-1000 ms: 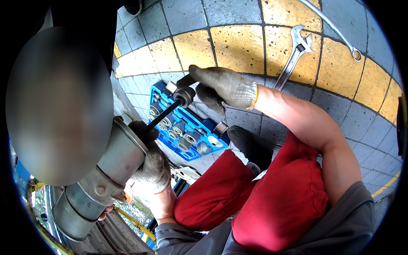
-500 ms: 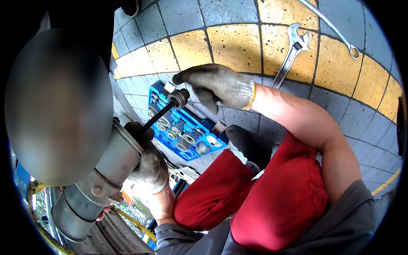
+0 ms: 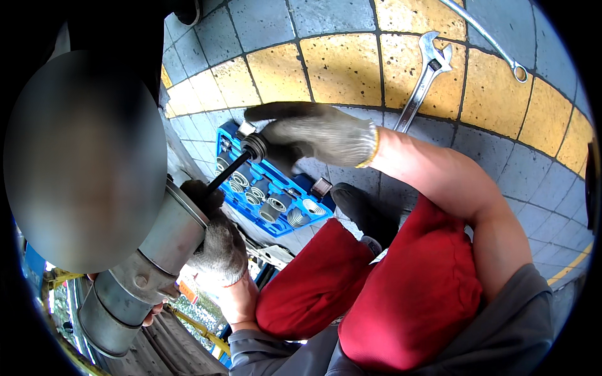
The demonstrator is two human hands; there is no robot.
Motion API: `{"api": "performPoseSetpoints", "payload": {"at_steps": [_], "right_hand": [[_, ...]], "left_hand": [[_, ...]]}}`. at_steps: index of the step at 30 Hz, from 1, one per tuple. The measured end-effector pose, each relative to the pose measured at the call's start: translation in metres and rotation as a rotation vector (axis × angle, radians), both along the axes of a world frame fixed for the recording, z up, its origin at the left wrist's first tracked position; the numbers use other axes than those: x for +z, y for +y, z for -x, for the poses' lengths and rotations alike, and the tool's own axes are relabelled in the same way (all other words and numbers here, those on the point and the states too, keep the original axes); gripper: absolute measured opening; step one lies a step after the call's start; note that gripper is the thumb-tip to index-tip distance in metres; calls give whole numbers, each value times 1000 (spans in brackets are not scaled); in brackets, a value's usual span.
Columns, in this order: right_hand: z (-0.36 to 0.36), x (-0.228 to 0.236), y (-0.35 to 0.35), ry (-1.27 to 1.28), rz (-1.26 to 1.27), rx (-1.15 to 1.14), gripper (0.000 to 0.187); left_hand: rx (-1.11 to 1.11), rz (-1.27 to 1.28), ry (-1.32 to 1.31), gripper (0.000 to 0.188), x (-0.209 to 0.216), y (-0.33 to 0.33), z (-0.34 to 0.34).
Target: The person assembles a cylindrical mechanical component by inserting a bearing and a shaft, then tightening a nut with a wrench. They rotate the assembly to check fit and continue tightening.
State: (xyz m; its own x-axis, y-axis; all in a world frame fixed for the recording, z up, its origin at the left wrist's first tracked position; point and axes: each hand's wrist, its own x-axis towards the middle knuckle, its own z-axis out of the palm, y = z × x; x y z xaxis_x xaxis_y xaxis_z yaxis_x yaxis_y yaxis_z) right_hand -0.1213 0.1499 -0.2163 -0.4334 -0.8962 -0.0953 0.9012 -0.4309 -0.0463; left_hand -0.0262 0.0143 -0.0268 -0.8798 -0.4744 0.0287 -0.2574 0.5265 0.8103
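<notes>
My right hand [image 3: 313,135], in a grey knit glove, grips the round head of a black threaded rod [image 3: 231,170] that runs down-left into a stack of steel sleeves [image 3: 150,263]. My left hand [image 3: 219,250], also gloved, presses against the end of the top sleeve where the rod enters. Below the rod lies an open blue tool case [image 3: 282,213] with several metal cups and rings in it. My red trousers fill the lower middle of the picture.
An adjustable wrench [image 3: 423,78] lies on the yellow and grey paving tiles at the top. A thin bent metal rod [image 3: 495,44] lies beside it at the top right. A blurred person's head fills the left. A black shoe [image 3: 364,210] rests by the case.
My right hand has shifted left along with the rod's head, its fingers now stretched out over it. My left hand stays at the sleeve.
</notes>
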Motion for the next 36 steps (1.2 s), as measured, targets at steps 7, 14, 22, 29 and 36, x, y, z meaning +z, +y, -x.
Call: {"api": "performPoseSetpoints", "payload": {"at_steps": [7,14,22,29,36], "right_hand": [[0,-4,0,128,51,-113,54],[0,-24,-10,240,-4,106,51],[3,-13,-8,165,-99,92,52],[3,-17,-4,164,-60,118,52],[-3,-9,-9,151,-50,21,39]], "left_hand": [[25,-40,13,41,3,15,9],[58,-38,25,63,5,7,3],[55,-57,25,66,2,3,-1],[37,23,1,68,3,-5,-6],[-2,6,68,53,2,4,3]]}}
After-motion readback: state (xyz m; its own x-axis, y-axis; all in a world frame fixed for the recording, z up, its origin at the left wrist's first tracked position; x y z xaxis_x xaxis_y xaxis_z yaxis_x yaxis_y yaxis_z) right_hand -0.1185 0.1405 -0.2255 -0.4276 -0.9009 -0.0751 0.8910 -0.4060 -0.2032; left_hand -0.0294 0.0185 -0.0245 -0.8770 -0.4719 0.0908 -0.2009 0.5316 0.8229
